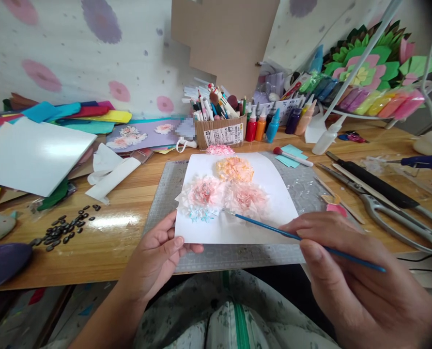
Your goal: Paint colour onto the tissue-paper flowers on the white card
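Observation:
A white sheet of paper (216, 232) lies over a grey cutting mat (197, 259), its near edge raised a little. My left hand (161, 252) pinches its near left corner, thumb on top and fingers beneath. My right hand (343, 261) grips a thin blue paintbrush (270, 227) between thumb and fingers. The brush tip is at the paper, between two fluffy flowers: a pink one with blue bits (203, 194) and a pale pink one (249, 198). Behind them sits an orange-edged flower (235, 168). Pink shredded bits (220, 150) lie past the far edge.
Large scissors (379, 203) and a white glue bottle (328, 137) lie and stand on the right. A makeup-style brush (292, 156) rests on blue paper. Behind are a carton of pens (221, 131) and paint bottles (261, 125). Dark seeds (65, 228) are scattered left.

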Available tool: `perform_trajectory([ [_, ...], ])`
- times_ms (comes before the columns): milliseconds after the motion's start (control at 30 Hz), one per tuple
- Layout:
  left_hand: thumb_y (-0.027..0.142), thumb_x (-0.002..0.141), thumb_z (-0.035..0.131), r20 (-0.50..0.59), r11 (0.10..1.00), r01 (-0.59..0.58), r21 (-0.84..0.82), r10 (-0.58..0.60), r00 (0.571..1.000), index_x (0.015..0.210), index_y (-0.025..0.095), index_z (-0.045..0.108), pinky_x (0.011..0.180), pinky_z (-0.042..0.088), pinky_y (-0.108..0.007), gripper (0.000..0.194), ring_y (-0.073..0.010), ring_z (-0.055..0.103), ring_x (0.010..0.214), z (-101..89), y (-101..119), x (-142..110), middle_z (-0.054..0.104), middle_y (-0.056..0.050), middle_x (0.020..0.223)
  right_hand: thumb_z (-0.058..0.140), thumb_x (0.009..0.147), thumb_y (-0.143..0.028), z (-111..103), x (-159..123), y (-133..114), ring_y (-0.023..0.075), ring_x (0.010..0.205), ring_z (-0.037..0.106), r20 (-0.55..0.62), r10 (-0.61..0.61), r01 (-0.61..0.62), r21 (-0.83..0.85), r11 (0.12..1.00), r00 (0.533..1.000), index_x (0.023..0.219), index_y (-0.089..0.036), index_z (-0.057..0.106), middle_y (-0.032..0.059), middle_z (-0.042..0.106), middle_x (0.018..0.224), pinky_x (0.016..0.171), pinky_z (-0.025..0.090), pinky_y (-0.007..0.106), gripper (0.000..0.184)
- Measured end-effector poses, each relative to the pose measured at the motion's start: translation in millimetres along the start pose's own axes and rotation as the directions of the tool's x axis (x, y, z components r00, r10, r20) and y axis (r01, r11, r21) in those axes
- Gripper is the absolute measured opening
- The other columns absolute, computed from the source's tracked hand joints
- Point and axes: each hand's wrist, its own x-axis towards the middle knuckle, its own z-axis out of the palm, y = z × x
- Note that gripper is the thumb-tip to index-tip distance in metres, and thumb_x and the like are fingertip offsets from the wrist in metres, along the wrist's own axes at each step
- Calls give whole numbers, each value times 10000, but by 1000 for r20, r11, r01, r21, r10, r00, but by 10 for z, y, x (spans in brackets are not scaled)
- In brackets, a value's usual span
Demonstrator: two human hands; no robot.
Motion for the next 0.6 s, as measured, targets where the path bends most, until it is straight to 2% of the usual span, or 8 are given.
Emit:
perform_trajectory([
  [100, 196, 815, 846, -5, 1000, 5, 6, -5, 1000, 1185, 285, 796, 711, 651, -246, 384, -176, 755, 842, -1, 3, -7, 823, -64, 1084, 644, 928, -139, -33, 1, 21, 218, 891, 761, 64, -38, 37, 12, 999, 997, 1076, -250, 657, 29, 770, 945, 777, 641, 373, 185],
  [433, 184, 812, 845, -3, 1000, 4, 8, -4, 1000, 1197, 277, 793, 703, 647, -248, 400, -173, 745, 827, 2, 14, -15, 818, -62, 1088, 655, 912, -115, -20, 7, 10, 206, 852, 756, 29, -38, 39, -38, 998, 999, 1081, -254, 655, 29, 767, 948, 812, 640, 377, 218],
  [600, 184, 796, 853, -9, 1000, -13, 16, 13, 1000, 1193, 266, 796, 680, 637, -241, 410, -167, 724, 802, 10, 16, -2, 807, -70, 1071, 656, 895, -106, -46, 73, 31, 190, 814, 756, 94, -106, 108, -14, 994, 990, 1068, -236, 660, 28, 768, 913, 756, 632, 335, 217],
])
